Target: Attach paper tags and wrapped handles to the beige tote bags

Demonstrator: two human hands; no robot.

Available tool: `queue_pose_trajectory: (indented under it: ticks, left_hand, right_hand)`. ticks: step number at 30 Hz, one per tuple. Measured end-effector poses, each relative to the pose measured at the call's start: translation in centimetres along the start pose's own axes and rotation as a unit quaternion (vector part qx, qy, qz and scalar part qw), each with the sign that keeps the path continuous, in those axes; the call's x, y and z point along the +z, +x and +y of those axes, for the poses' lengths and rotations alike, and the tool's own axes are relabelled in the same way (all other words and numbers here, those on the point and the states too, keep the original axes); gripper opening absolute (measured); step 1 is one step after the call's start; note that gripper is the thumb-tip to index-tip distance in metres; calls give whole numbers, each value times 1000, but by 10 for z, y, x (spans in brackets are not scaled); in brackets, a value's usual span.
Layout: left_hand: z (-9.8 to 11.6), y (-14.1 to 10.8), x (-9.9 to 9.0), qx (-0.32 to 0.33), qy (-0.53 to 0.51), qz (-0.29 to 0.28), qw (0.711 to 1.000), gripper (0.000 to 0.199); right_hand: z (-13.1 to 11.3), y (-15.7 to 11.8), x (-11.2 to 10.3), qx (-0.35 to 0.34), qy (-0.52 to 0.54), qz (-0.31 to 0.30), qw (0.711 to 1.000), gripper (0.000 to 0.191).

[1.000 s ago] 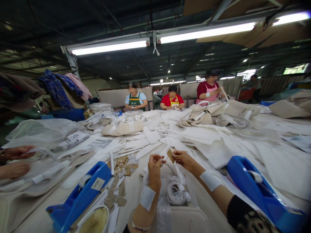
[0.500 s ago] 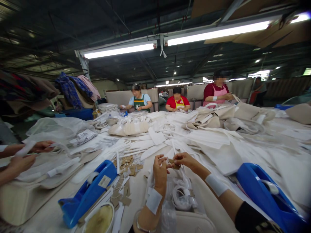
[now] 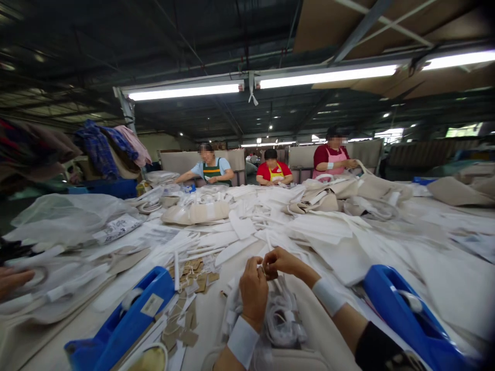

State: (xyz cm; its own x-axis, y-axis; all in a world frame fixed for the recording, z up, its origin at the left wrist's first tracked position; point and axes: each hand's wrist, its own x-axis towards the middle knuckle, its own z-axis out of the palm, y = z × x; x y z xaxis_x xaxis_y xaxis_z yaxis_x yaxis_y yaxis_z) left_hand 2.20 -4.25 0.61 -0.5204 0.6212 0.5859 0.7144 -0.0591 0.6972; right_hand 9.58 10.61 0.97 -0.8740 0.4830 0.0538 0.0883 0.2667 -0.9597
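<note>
My left hand (image 3: 254,289) and my right hand (image 3: 282,263) meet fingertip to fingertip above a beige bag (image 3: 299,359). Both pinch at a hang tag's pale string (image 3: 261,268); the brown card is hidden by my fingers. Each wrist wears a whitish patch. Below my hands, a handle or cord (image 3: 279,323) wrapped in clear plastic lies coiled on the bag. Left of the bag, brown hang tags (image 3: 190,319) with white strings lie in a loose pile.
Blue tape dispensers stand on the left (image 3: 124,314) and right (image 3: 406,314). A round tub (image 3: 149,358) sits at the front. White sheets (image 3: 332,247) and beige bags cover the table. A co-worker's hand (image 3: 15,281) is at far left; several people work across the table.
My fingers have closed together, and the brown tag seen between them before is now hidden. The view has shifted slightly right. At far left, the co-worker's hands have mostly left the view.
</note>
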Motion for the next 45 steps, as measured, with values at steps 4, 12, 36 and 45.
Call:
queue_pose_trajectory:
  ticks: [4, 12, 36, 45]
  left_hand:
    - [4, 1, -2, 99, 91, 36, 990, 24]
    - [-7, 6, 0, -45, 16, -25, 999, 17]
    - [-23, 1, 13, 3, -18, -214, 977, 39]
    - [-20, -7, 14, 33, 75, -224, 971, 30]
  right_hand:
    - [-6, -1, 6, -14, 34, 7, 999, 9]
    - [-4, -26, 5, -45, 104, 29, 993, 27]
    - [30, -60, 20, -7, 347, 345, 872, 37]
    - [14, -67, 22, -24, 277, 381, 882, 35]
